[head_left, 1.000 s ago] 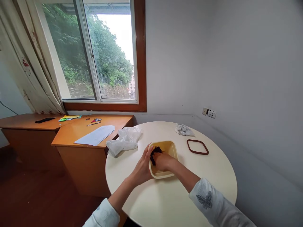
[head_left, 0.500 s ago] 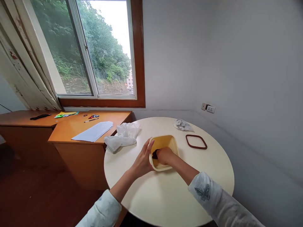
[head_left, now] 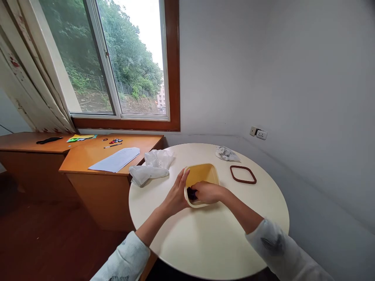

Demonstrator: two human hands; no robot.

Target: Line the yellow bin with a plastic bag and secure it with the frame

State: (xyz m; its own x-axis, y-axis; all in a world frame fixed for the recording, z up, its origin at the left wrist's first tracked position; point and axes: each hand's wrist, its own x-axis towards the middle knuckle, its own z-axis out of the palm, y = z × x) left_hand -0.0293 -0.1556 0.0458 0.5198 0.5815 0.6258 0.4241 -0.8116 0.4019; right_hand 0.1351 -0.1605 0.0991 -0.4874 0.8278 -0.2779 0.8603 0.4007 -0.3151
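A yellow plastic bin (head_left: 205, 175) is tipped toward me over the round white table (head_left: 202, 242). My left hand (head_left: 177, 193) grips its left side, thumb over the rim. My right hand (head_left: 206, 192) reaches inside, its fingers bent down onto a dark, crumpled, cloth-like thing (head_left: 191, 194) in the left part of the bin. The fingertips are partly hidden against that dark thing, and its exact kind is not clear.
A brown rounded frame (head_left: 243, 174) lies right of the bin, with a crumpled clear plastic bag (head_left: 227, 153) behind it. White plastic bags (head_left: 152, 168) rest at the table's left edge. Papers (head_left: 115, 160), a pen (head_left: 113, 145) and small items lie on the wooden desk (head_left: 79, 160).
My right hand has shifted slightly, with its wrist and forearm further right and more of the dark thing showing. The bin stays in my left hand, nearly in place.
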